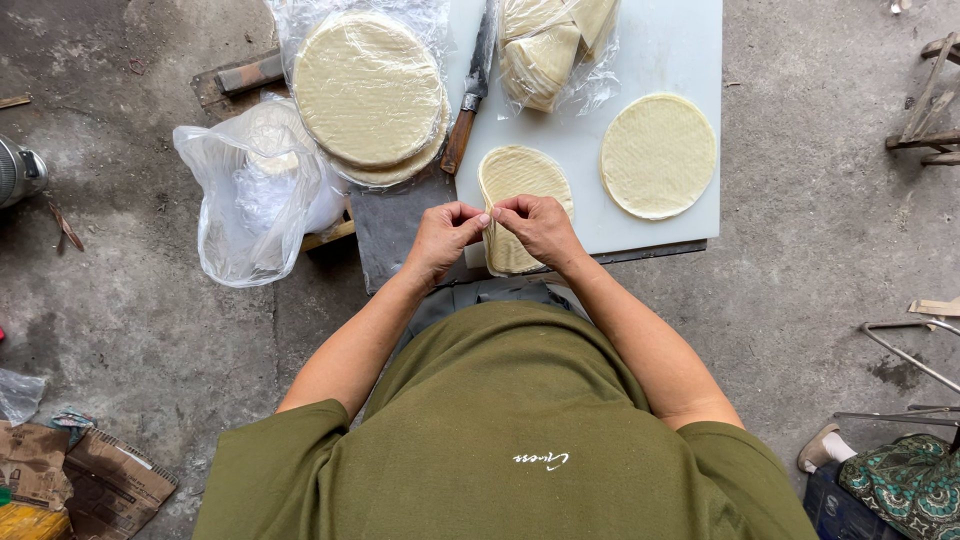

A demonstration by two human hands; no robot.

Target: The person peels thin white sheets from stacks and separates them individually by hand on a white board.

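Note:
My left hand (443, 237) and my right hand (540, 228) meet at the near edge of a white cutting board (660, 50). Both pinch the edge of a thin, pale round pastry wrapper (518, 178) that bends up from the board between my fingertips. A second round wrapper (658, 154) lies flat on the board to the right. A knife with a wooden handle (467, 112) rests along the board's left edge.
A stack of round wrappers in clear plastic (368, 92) sits to the left of the board, with a crumpled plastic bag (255, 195) beside it. A bag of folded wrapper pieces (548, 50) lies at the board's far edge. Concrete floor surrounds everything; cardboard (95, 480) lies bottom left.

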